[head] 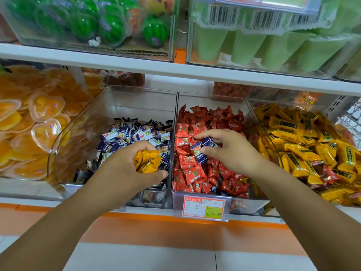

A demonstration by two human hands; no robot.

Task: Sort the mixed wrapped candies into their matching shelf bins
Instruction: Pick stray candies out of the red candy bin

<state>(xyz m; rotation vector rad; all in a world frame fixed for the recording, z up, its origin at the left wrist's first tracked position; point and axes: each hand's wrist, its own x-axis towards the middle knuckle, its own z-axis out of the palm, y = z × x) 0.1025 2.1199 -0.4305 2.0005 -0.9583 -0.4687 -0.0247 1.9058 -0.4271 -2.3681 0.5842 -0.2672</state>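
Observation:
Three clear bins stand side by side on the middle shelf. The left bin [136, 90] holds purple-and-white candies [134, 133], the middle bin [211, 98] red candies [193, 173], the right bin [254, 106] yellow candies [304, 151]. My left hand [127, 169] hovers over the purple bin's front right corner and grips several yellow candies [147, 159]. My right hand [228, 147] is over the red bin, its fingers pinching purple-and-white candies [201, 147] that lie among the red ones. A few red candies sit at the front of the yellow bin.
At far left, a bin of heart-shaped orange jelly cups [39, 122]. The upper shelf carries bins of watermelon-shaped sweets [93, 24] and green cups [273, 47]. A price tag [203, 209] hangs on the red bin's front. The shelf edge [136, 214] has an orange strip.

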